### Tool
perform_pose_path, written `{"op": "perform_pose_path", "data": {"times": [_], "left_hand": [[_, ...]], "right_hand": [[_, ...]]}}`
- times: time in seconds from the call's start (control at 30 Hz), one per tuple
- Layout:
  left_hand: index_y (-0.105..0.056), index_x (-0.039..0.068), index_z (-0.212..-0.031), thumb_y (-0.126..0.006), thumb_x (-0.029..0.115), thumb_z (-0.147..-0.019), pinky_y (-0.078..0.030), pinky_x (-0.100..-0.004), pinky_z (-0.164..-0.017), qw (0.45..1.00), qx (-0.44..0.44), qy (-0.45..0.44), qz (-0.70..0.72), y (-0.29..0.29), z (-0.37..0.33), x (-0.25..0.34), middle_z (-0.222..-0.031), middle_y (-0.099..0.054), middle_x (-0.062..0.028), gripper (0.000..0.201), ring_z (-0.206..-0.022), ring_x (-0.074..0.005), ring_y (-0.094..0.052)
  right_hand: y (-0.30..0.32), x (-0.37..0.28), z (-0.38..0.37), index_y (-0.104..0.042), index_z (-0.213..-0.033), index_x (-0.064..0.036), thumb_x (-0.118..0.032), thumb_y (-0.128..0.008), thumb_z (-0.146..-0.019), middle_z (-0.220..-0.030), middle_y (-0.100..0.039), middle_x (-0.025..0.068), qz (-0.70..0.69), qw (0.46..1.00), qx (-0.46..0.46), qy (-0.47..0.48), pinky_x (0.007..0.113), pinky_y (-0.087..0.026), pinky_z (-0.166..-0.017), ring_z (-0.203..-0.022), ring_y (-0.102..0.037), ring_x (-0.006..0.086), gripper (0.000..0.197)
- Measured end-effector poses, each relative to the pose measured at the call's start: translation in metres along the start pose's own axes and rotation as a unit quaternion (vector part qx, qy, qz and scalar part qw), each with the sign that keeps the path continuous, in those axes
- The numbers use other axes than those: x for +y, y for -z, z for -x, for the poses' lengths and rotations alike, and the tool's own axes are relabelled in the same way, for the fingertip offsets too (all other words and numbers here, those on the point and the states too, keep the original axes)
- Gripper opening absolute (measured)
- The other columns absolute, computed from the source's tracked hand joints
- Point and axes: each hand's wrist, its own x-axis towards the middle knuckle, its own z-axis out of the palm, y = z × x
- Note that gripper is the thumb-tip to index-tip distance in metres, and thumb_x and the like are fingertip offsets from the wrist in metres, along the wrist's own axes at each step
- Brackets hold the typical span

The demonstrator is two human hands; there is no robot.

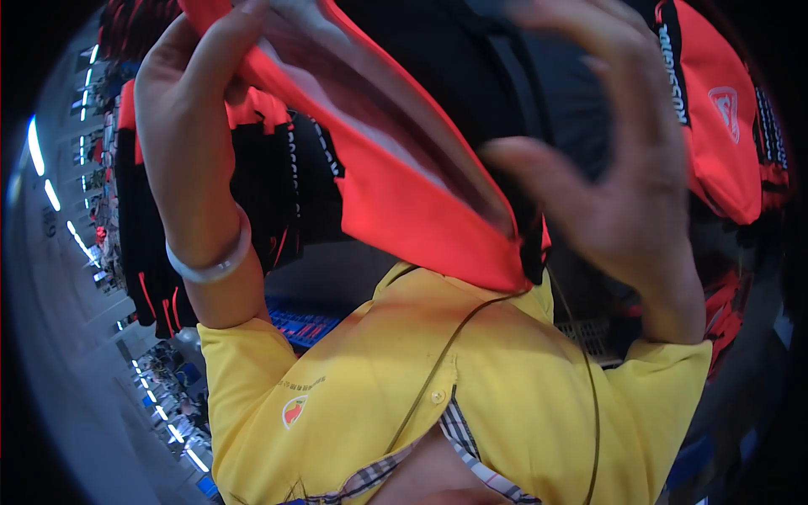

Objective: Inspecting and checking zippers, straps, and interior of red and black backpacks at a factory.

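A bright red fabric piece (412, 210) with a pale grey lining hangs slantwise in front of my chest; a long slit in it gapes and shows the inside. At its upper left edge my left hand (198, 63) has its fingers closed on the red cloth, though the fingertips are partly cut off by the frame. My right hand (623, 185) is raised at the right, with thumb and fingers spread, blurred by motion and holding nothing. Its thumb is close to the slit's edge. Black fabric (446, 63) fills the space behind the red piece.
Black-and-red fabric items (261, 185) hang or lie beyond my left forearm. Another red-and-black fabric item (715, 109) with white print is at the right. A blue plastic crate (307, 324) shows below, beside my yellow shirt. Ceiling lights run along the far left.
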Motion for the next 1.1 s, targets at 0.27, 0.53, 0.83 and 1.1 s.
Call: {"op": "perform_pose_path", "data": {"times": [0.27, 0.53, 0.83, 1.1], "left_hand": [[-0.063, 0.003, -0.087, -0.071, 0.005, -0.079, -0.027, -0.0173, -0.048, 0.985, 0.154, -0.019, -0.072, 0.091, 0.093, 0.025, -0.067, -0.052, 0.0056, 0.011, -0.054, -0.0005, -0.04], [-0.057, -0.001, -0.08, -0.067, 0.026, -0.086, -0.048, -0.0258, -0.063, 0.982, -0.038, -0.059, -0.175, 0.05, 0.127, 0.028, -0.08, -0.06, -0.0071, 0.029, -0.071, -0.0144, -0.059], [-0.059, -0.001, -0.069, -0.051, 0.032, -0.098, -0.047, -0.0223, -0.054, 0.945, -0.025, 0.317, 0.079, 0.043, 0.219, -0.093, -0.064, -0.06, -0.0042, 0.045, -0.058, -0.0089, -0.06], [-0.061, 0.0, -0.081, -0.046, 0.036, -0.1, -0.052, -0.026, -0.072, 0.882, -0.041, 0.463, 0.081, 0.045, 0.256, -0.112, -0.081, -0.066, -0.0097, 0.043, -0.077, -0.0161, -0.067]], "right_hand": [[-0.01, -0.046, -0.073, -0.044, -0.134, -0.0038, 0.005, -0.066, -0.072, -0.114, -0.059, 0.02, -0.106, 0.992, -0.048, -0.048, 0.035, -0.053, -0.078, -0.086, -0.065, 0.0328, 0.067], [-0.085, -0.126, 0.001, -0.05, -0.123, -0.0063, -0.008, -0.076, -0.073, -0.109, -0.062, 0.0159, -0.42, 0.87, -0.114, -0.232, 0.036, -0.052, -0.077, -0.091, -0.064, 0.0302, 0.056], [-0.121, -0.115, 0.082, -0.054, -0.119, -0.0074, -0.003, -0.077, -0.07, -0.102, -0.052, 0.0129, -0.318, 0.895, -0.256, -0.18, 0.034, -0.051, -0.072, -0.081, -0.058, 0.0272, 0.054], [-0.119, -0.112, 0.104, -0.058, -0.108, -0.0059, -0.004, -0.079, -0.068, -0.097, -0.057, 0.0125, -0.264, 0.927, -0.214, -0.158, 0.033, -0.05, -0.068, -0.081, -0.06, 0.0258, 0.046]]}}
